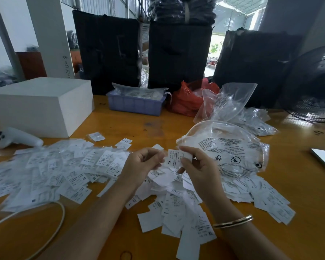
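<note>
The label (174, 158) is thin, light, bendy; pinch an edge; right grip (199, 166) pinches its side; left grip (143, 164) curls beside it, hold unclear.

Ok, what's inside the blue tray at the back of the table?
Crumpled clear plastic bags, with dark print showing through them, pile above the rim of the blue tray. Its solid wall hides whatever lies deeper down.

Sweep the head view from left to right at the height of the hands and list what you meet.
white controller → spread of labels → left hand → XL label → right hand → printed clear bag
</note>
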The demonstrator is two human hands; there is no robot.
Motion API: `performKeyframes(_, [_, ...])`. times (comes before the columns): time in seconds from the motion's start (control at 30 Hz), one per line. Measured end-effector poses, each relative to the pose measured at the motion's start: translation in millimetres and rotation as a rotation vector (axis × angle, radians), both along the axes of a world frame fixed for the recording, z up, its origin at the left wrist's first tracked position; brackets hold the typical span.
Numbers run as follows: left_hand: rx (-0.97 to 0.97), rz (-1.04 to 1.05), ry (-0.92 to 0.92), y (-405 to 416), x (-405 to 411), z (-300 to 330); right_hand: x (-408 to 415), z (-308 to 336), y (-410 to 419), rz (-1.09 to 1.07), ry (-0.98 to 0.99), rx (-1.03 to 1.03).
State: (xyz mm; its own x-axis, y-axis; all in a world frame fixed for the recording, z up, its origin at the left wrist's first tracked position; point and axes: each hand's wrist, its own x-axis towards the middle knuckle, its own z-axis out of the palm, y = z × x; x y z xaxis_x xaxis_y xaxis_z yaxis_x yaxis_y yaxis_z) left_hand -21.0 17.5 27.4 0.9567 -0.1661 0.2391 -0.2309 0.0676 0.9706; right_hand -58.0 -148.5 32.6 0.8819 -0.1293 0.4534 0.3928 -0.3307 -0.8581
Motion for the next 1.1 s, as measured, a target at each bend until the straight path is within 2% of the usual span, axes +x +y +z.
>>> performKeyframes(0.1, [0.019, 0.010, -0.008, -0.5, 0.2, -1.3, 0.0, -0.1, 0.0, 0.031, 0.016, -0.052])
performKeyframes(0.37, [-0.057, 0.036, 0.044, 0.3, 1.1, -0.8, -0.5, 0.1, -0.9, 0.086, 0.038, 0.011])
performKeyframes(0.5, [0.005, 0.014, 0.035, -1.5, -0.2, -1.6, -0.3, -0.4, 1.2, 0.081, 0.071, -0.036])
performKeyframes(0.63, [0.017, -0.011, 0.051, -3.5, -1.9, 0.7, 0.9, -1.0, 0.8, 0.085, 0.085, 0.000])
performKeyframes(0.9, [-0.080, -0.031, 0.055, 0.7, -4.6, 4.9, 0.1, 5.5, -3.3, -0.015, -0.035, 0.253])
performKeyframes(1.1, [-0.117, -0.010, 0.071, 0.2, -5.3, 7.0, -4.9, 7.3, 4.3, -0.002, -0.092, 0.172])
